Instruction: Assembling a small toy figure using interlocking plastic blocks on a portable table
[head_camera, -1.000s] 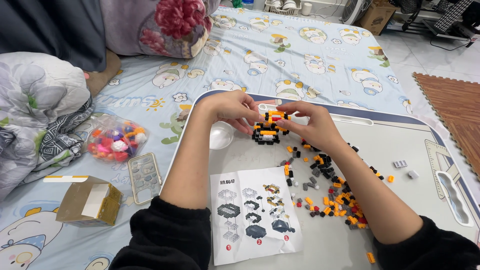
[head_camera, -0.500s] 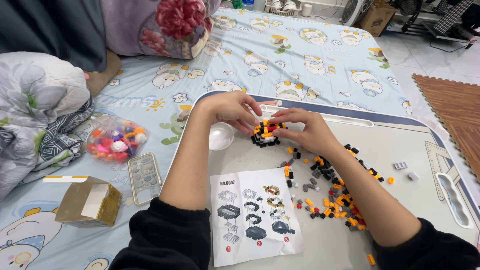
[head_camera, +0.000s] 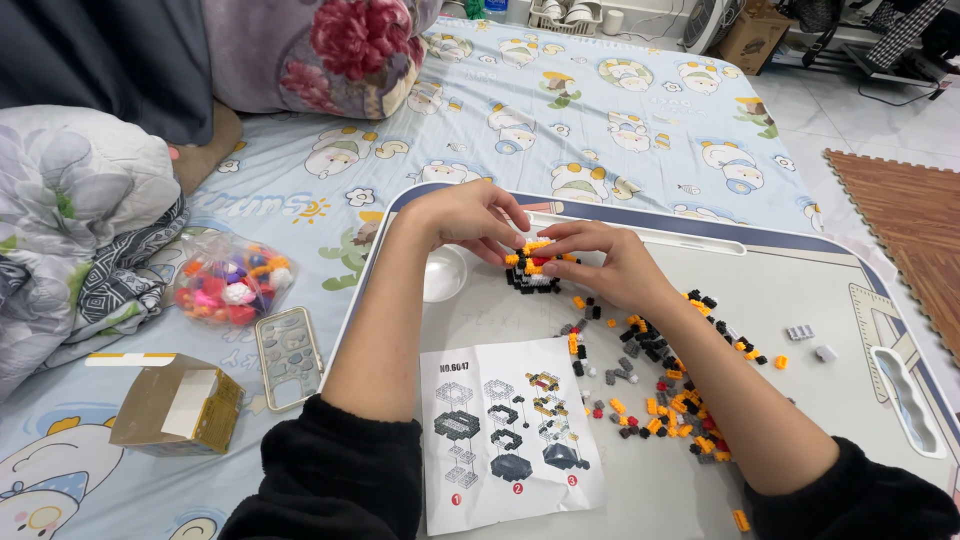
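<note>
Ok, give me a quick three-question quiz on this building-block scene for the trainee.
1. True or false: both hands touch the small block model.
2. Where does the instruction sheet lie? A) under the loose bricks B) on the table between the forearms C) on the bedsheet
3. What lies beside the open cardboard box on the bedsheet?

Key: 1 true; 2 B; 3 a phone case, with a bag of colourful pieces behind it.

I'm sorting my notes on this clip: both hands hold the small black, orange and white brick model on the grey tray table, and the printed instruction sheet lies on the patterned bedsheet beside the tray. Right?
Not quite. The head view shows the white printed instruction sheet lying on the grey tray table itself, between the person's forearms, not on the patterned bedsheet. The rest holds: left hand and right hand both hold the small black, orange and white brick model.
</note>
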